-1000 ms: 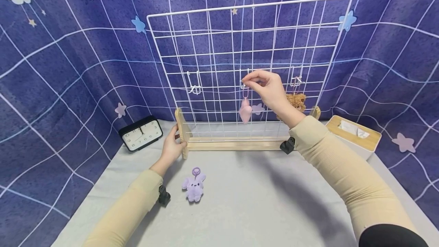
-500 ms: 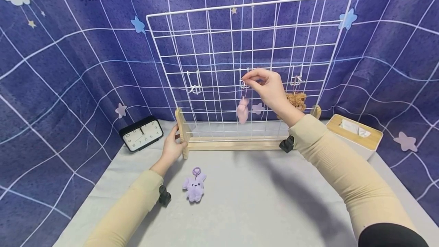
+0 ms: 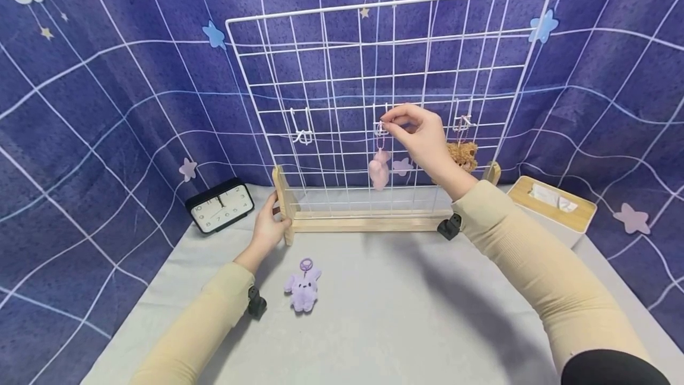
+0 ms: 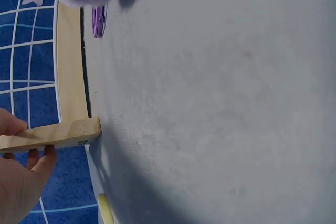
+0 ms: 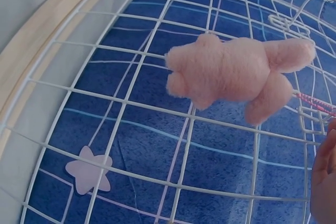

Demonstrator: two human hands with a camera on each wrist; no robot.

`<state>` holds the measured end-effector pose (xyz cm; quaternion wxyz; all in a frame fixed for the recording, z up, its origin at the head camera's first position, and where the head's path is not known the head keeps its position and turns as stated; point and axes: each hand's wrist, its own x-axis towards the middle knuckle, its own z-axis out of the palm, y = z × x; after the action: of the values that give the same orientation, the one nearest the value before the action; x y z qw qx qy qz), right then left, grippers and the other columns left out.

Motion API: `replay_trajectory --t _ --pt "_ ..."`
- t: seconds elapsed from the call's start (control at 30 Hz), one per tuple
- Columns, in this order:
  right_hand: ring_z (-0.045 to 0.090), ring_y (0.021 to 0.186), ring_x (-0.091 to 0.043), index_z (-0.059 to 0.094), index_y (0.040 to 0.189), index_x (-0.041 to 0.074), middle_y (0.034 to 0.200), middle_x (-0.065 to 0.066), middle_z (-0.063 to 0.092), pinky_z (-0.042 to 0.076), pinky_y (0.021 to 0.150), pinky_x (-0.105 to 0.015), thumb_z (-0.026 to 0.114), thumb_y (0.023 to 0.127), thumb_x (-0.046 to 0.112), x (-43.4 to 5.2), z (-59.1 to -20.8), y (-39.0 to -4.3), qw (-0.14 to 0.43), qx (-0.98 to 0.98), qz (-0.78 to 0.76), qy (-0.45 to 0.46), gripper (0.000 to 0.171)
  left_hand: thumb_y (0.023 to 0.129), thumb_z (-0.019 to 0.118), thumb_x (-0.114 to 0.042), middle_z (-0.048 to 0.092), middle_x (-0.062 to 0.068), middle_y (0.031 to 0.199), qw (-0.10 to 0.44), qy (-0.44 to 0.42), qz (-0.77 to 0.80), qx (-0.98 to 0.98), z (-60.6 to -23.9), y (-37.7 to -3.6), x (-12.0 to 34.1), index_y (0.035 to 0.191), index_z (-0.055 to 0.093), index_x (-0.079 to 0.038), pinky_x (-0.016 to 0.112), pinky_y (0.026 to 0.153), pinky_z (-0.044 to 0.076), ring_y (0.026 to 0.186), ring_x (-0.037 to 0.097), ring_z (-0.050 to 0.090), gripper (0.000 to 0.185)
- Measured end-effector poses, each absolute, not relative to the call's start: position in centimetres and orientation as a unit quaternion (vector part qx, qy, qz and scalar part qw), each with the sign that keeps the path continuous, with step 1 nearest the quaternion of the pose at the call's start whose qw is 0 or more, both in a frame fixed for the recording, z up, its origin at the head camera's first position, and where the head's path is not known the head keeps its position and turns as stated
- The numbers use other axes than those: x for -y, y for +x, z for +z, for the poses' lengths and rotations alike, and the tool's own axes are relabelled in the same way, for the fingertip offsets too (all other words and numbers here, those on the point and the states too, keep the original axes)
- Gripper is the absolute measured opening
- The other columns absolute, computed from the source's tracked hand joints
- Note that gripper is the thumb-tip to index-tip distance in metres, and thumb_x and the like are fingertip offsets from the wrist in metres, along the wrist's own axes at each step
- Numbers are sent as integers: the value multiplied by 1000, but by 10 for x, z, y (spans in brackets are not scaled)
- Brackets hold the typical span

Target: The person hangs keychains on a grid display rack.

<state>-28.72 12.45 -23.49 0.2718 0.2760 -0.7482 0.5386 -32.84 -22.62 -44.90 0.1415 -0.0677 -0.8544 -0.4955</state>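
Right hand (image 3: 422,135) still pinches the pink plush (image 3: 379,169) keychain, now hanging straighter at the hook.

Blue grid-patterned backdrop cloth (image 3: 107,106), grey tabletop (image 3: 401,314), even light

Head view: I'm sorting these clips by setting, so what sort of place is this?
Probably a staged tabletop set: a printed purple backdrop rings a grey table holding a wire grid rack, a clock and a tissue box.
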Motion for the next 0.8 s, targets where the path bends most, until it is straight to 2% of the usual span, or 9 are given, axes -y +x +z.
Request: replay_trajectory --t 0.2,0.37,0.5,0.63,0.8 --pt "65 87 -16 68 97 -3 93 -19 70 53 67 -22 66 86 6 -128 -238 -281 261 745 544 286 15 73 58 8 35 11 150 138 -63 -491 858 -447 -327 226 149 30 -19 48 96 51 122 39 50 85" --pt "64 78 -18 67 97 -5 91 -22 69 51 61 -20 66 85 2 -130 -243 -273 247 741 542 311 14 73 58 8 35 11 150 142 -65 -494 855 -448 -328 226 148 30 -20 48 94 52 121 39 50 85" --pt "63 72 -22 67 96 -6 93 -24 69 53 62 -20 66 85 1 -129 -247 -265 225 742 543 323 13 73 59 7 36 10 150 144 -62 -495 855 -449 -329 227 148 31 -22 48 93 52 122 38 50 85" --pt "65 76 -27 66 96 -7 96 -23 68 56 67 -21 65 85 -1 -126 -251 -257 199 740 549 334 13 73 59 8 35 10 150 143 -60 -491 857 -449 -329 227 148 31 -22 48 92 53 122 38 50 85" --pt "64 81 -39 66 98 -7 99 -20 68 58 71 -24 64 85 -2 -122 -257 -247 168 743 546 349 14 73 59 8 34 11 151 143 -65 -492 857 -450 -329 227 149 30 -20 48 93 52 122 39 50 85"
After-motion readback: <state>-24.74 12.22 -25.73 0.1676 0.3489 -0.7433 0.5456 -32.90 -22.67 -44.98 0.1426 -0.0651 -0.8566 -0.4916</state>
